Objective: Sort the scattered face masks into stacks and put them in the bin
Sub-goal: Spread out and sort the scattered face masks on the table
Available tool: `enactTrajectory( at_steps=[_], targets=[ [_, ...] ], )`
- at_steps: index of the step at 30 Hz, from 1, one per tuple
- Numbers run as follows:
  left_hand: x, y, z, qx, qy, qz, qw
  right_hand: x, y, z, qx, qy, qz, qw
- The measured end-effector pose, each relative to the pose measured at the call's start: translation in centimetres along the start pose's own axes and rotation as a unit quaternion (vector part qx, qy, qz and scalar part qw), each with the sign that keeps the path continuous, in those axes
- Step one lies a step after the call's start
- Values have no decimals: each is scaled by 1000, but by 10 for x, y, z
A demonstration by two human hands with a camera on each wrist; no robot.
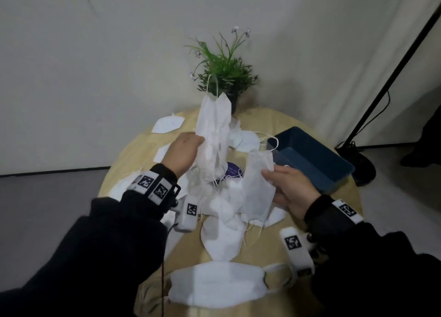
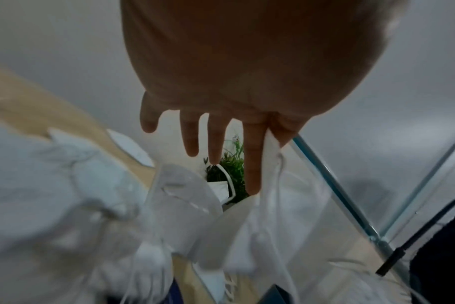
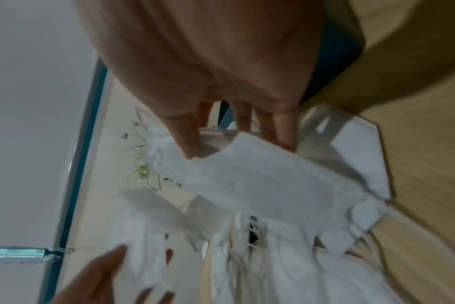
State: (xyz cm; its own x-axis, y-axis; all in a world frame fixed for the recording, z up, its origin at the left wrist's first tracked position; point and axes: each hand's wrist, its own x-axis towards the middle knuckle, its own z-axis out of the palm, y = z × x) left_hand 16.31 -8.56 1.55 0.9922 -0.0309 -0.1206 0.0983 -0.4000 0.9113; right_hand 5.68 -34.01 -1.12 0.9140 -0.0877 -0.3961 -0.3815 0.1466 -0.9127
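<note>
Many white face masks were observed scattered across the round wooden table (image 1: 281, 121), most of them heaped loosely at its centre (image 1: 222, 204), with one large folded mask (image 1: 214, 284) lying alone at the near edge and others (image 1: 168, 124) at the far left. No finished stack was seen on the table, and the blue bin (image 1: 334, 171), set at the table's right side, appeared to contain nothing; the task was therefore judged to be at an early stage, with nearly all sorting and all binning left to do. A small bundle of masks (image 1: 213, 135) was held upright in the left hand (image 1: 182, 154), pinched between thumb and forefinger, the other fingers extended. A single mask (image 1: 259, 185) was gripped at its edge by the right hand (image 1: 292, 190), thumb above and fingers beneath. The masks were noted as thin, soft, non-woven fabric, folded flat into pointed, leaf-like shapes, with stitched or embossed seams and slack white ear loops that were tangled in the heap. The bin was rigid, smooth plastic, rectangular and open-topped. A potted plant (image 1: 224, 73) stood at the table's far edge.
</note>
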Motion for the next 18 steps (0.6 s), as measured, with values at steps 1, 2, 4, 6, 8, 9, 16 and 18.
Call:
enactTrajectory(
  at_steps=[1,2,4,6,8,9,16,18],
  targets=[
    [-12,-4,1,-16,7,-15,1000,-3,1,0,-13,3,17,1000],
    [-28,-4,2,-45,11,-23,999,-4,2,0,-25,13,30,999],
    [-51,-5,1,-112,15,-37,993,-9,2,1,-37,38,30,998],
    [-71,-4,-5,-149,21,-59,987,-14,2,4,-54,63,2,997],
    [-86,-11,-10,-210,6,-86,974,-19,4,7,-76,92,-42,992],
    [-92,-16,-11,-251,-10,-101,963,-22,4,8,-82,112,-68,988],
    [-100,-17,2,-294,-61,-49,953,-37,2,23,96,65,-87,989],
    [-97,-13,3,-275,-68,-40,958,-39,2,26,86,61,-95,990]
  ],
)
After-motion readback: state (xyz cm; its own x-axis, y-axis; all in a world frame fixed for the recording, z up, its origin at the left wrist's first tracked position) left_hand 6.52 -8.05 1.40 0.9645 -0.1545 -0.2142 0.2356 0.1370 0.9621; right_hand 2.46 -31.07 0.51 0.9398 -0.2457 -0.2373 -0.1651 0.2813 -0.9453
